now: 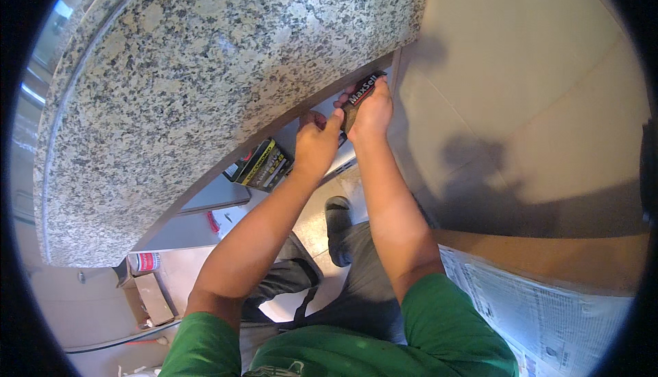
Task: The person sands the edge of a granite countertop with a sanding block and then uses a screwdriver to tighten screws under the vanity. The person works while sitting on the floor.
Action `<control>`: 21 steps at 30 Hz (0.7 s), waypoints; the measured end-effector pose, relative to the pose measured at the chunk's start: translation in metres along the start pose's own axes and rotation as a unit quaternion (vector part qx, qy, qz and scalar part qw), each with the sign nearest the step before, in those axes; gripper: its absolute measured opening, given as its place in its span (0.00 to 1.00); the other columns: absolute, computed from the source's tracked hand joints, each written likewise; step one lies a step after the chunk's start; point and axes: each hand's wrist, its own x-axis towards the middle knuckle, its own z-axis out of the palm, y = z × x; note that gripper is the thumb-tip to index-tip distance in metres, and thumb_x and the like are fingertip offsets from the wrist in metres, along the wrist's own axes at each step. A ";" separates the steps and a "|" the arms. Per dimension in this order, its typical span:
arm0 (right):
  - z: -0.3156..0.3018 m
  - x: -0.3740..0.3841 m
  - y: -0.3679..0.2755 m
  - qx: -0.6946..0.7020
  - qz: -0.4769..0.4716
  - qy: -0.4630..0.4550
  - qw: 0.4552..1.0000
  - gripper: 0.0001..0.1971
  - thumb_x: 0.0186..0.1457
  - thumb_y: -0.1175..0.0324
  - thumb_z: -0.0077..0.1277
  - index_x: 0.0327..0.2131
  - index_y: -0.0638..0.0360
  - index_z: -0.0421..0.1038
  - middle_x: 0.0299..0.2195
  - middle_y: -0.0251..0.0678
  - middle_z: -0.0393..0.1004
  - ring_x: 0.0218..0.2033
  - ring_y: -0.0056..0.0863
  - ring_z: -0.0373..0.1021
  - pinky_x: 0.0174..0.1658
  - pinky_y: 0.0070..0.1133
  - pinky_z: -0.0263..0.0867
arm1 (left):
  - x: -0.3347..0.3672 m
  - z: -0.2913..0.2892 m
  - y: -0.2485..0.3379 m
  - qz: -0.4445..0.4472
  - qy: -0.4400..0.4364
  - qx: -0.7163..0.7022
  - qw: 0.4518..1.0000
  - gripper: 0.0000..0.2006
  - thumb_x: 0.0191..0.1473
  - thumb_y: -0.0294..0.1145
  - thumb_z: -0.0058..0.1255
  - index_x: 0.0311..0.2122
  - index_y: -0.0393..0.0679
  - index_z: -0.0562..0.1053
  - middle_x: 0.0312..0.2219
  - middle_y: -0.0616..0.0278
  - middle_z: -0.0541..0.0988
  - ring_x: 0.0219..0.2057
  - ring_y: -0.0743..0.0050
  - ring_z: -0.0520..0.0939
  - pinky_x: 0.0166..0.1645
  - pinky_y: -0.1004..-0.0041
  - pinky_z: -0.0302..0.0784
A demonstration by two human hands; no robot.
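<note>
My right hand is wrapped round a small flat packet, black with white lettering at its upper end and brown lower down. The packet is tilted, just under the edge of the speckled granite countertop. Beside it, my left hand has bent fingers, and its thumb tip reaches the packet's lower left edge. Whatever sits between the left fingers is hidden. Below and left of the left hand stands a black and yellow tin, partly covered by the countertop.
A tiled beige wall rises on the right, with a printed wrapped panel below it. Lower left are a red and white can, an open cardboard box and a small red item. My shoe shows below my arms.
</note>
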 end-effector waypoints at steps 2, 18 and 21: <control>-0.002 0.000 0.000 0.006 -0.003 -0.009 1.000 0.22 0.69 0.51 0.33 0.33 0.57 0.67 0.24 0.37 0.71 0.22 0.34 0.68 0.28 0.34 0.69 | 0.003 0.001 0.009 -0.060 -0.035 -0.039 0.997 0.23 0.61 0.52 0.54 0.32 0.36 0.71 0.21 0.58 0.75 0.22 0.69 0.77 0.29 0.68 0.74; -0.017 -0.001 0.007 0.032 0.004 -0.008 0.999 0.23 0.69 0.48 0.35 0.35 0.57 0.71 0.27 0.38 0.75 0.26 0.35 0.72 0.33 0.32 0.70 | 0.014 0.011 0.007 -0.136 -0.183 -0.196 0.954 0.19 0.63 0.53 0.51 0.32 0.47 0.76 0.19 0.70 0.75 0.14 0.80 0.68 0.19 0.76 0.59; -0.015 0.000 0.009 0.047 -0.011 -0.010 0.999 0.22 0.69 0.49 0.36 0.35 0.57 0.71 0.28 0.36 0.75 0.27 0.32 0.72 0.33 0.30 0.69 | 0.015 0.011 0.010 -0.154 -0.190 -0.238 0.940 0.16 0.63 0.51 0.53 0.38 0.47 0.78 0.26 0.69 0.79 0.21 0.81 0.74 0.25 0.77 0.64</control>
